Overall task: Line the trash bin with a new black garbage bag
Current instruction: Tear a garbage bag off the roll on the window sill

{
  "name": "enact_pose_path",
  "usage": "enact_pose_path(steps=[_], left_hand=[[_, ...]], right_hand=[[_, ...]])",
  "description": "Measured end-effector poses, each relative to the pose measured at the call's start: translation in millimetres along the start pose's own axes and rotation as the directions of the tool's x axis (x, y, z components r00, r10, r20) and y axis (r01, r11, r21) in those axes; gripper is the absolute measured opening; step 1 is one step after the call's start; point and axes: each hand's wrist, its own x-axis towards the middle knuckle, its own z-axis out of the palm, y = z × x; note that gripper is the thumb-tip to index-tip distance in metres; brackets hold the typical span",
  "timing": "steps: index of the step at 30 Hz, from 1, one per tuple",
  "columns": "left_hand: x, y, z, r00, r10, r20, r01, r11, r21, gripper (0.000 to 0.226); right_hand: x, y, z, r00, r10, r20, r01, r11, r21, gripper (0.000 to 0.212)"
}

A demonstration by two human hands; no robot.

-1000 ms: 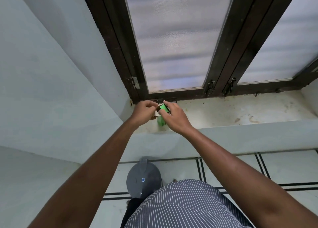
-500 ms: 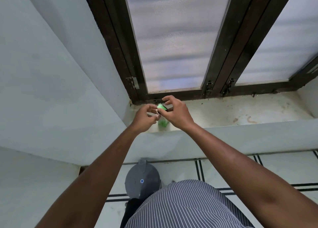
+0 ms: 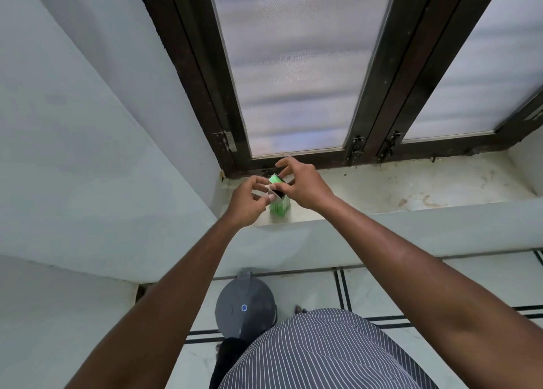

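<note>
Stained white window sill [image 3: 411, 188], small green box [image 3: 280, 206] standing on it

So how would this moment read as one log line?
stage: opening green box on windowsill | left hand, right hand: at flaps | bin: closed

two hands [image 3: 249, 200], one green box [image 3: 279, 205], one grey bin [image 3: 245, 307], two window panes [image 3: 296, 65]

Sill [image 3: 411, 188] lies bare right of green box [image 3: 280, 208]; window frame [image 3: 296, 163] just behind
</note>
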Motion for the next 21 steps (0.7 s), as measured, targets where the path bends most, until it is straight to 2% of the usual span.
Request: enact_pose_path(steps=[3, 8, 12, 14, 17, 21], left_hand=[[2, -2, 0, 1.000, 0.020, -0.005, -0.020, 1.000, 0.023, 0.039], [5, 0, 2, 1.000, 0.012, 0.004, -0.012, 1.000, 0.021, 0.040], [7, 1, 3, 1.000, -0.007, -0.003, 0.007, 1.000, 0.006, 0.041], [8, -1, 3, 1.000, -0.012, -0.006, 0.012, 1.000, -0.003, 0.041], [8, -3, 3, 1.000, -0.014, -0.003, 0.014, 1.000, -0.019, 0.037], [6, -1, 1, 0.999, 0.034, -0.011, -0.034, 0.999, -0.002, 0.036]], right_hand=[[4, 0, -7, 0.999, -0.019, 0.027, 0.019, 1.000, -0.010, 0.053], [9, 6, -6, 0.999, -0.023, -0.035, 0.025, 0.998, 0.066, 0.022], [8, 14, -4, 0.995, 0.048, -0.088, -0.030, 0.980, 0.196, 0.026], [9, 19, 0, 0.993, 0.069, -0.093, -0.050, 0.981, 0.185, 0.020], [1, 22, 1, 0.994, 0.102, -0.039, -0.093, 0.975, 0.201, 0.030], [-16, 29, 7, 0.994, 0.035, 0.099, -0.052, 0.983, 0.175, 0.070]])
